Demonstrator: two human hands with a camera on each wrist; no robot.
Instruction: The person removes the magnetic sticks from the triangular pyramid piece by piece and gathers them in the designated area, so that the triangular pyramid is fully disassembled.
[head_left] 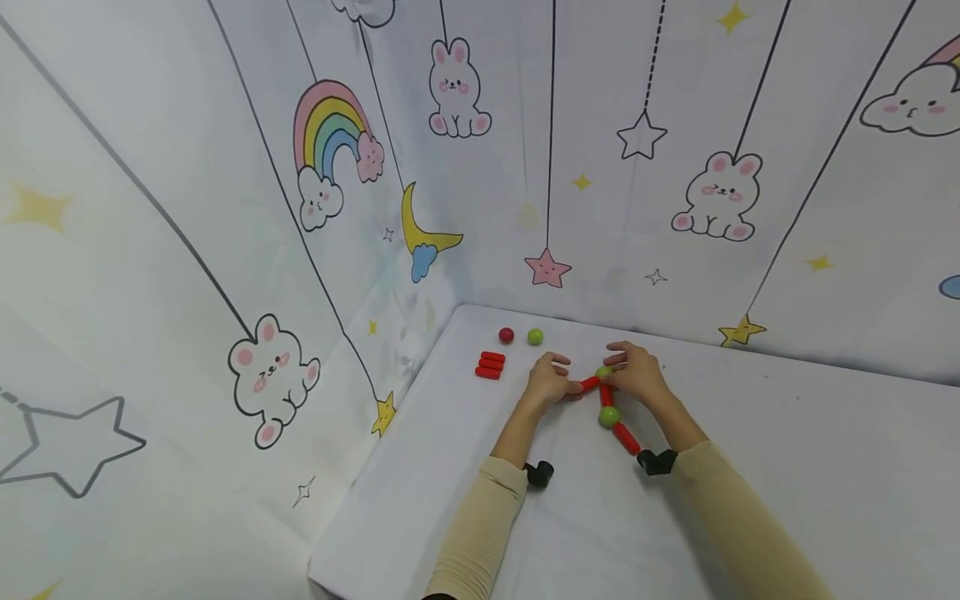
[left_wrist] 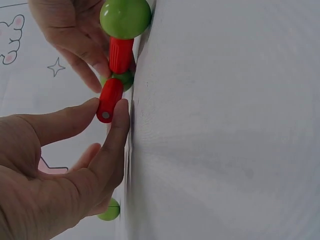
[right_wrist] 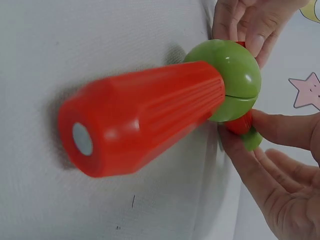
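- White walls (head_left: 495, 208) with bunnies and stars.
- A white table (head_left: 405, 475).
- Left hand (head_left: 550, 382), pinching a shiny, round red stick (head_left: 591, 384) that touches the far green ball (head_left: 604, 372) on the table.
- Right hand (head_left: 636, 371), pinching a second red stick (head_left: 607, 395) between both green balls.
- A third red stick (head_left: 626, 438), touching the near green ball (head_left: 609, 417).
- Three more red sticks (head_left: 491, 366), side by side.
- One red ball (head_left: 506, 335) and another green ball (head_left: 535, 337) behind them.

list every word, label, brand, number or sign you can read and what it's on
None: no text is readable in any view.
The red rods and green balls show no lettering.
The wall shows drawings.
Tiny dark marks on the table are unreadable.
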